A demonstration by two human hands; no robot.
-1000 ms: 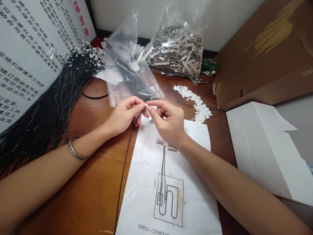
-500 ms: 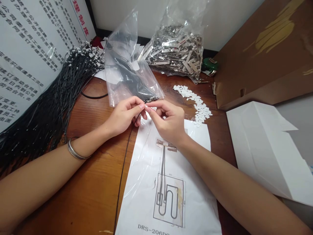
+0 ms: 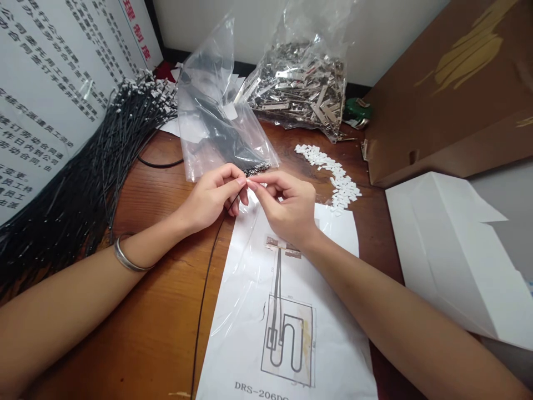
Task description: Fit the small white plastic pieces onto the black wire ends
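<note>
My left hand (image 3: pixel 212 195) and my right hand (image 3: pixel 287 208) meet fingertip to fingertip over the wooden table (image 3: pixel 158 311). The left pinches the end of a thin black wire (image 3: pixel 202 300) that trails down toward me. The right pinches something tiny and white against that wire end; I cannot make out what it is. Both hands hover just above the top edge of a printed drawing sheet (image 3: pixel 287 333). A silver bangle (image 3: pixel 125 256) circles my left wrist.
A bundle of black wires (image 3: pixel 83 183) lies at the left against a lettered board (image 3: pixel 50 89). A clear bag (image 3: pixel 216 122) and a bag of metal strips (image 3: pixel 300 94) stand behind. Small white pieces (image 3: pixel 337 178), a brown box (image 3: pixel 449 89) and a white folded carton (image 3: pixel 458 255) sit at the right.
The wire trailing on the table has shifted slightly left. The hands stay pinched together in almost the same spot.
</note>
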